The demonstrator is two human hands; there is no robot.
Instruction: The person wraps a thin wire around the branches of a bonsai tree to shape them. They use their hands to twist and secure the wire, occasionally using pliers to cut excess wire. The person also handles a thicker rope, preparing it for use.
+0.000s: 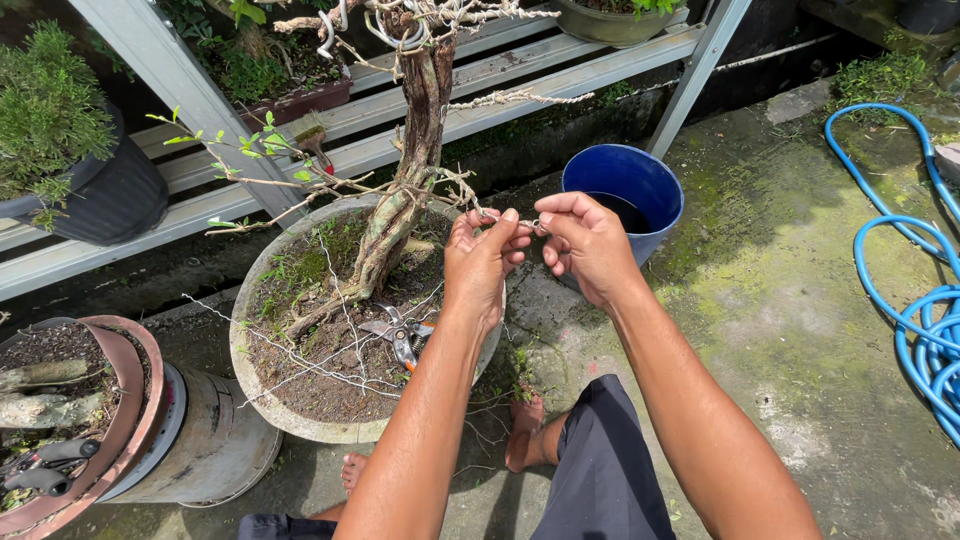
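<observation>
Both hands pinch a thin wire (535,226) just right of the bonsai trunk (400,215): left hand (483,255) and right hand (585,240) closed on it. Risk: hard pulling could snap the wired branch (455,185); pruning shears (405,338) lie below trunk.

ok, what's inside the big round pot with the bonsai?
Inside the pot: soil, moss, the twisted trunk, loose wire strands, and orange-handled pruners. The left forearm covers the pot's right edge.

Both the left hand (483,255) and the right hand (588,243) pinch a thin wire (533,226) beside the bonsai tree (405,190). Pruning shears (405,338) lie on the pot's soil (330,370).
</observation>
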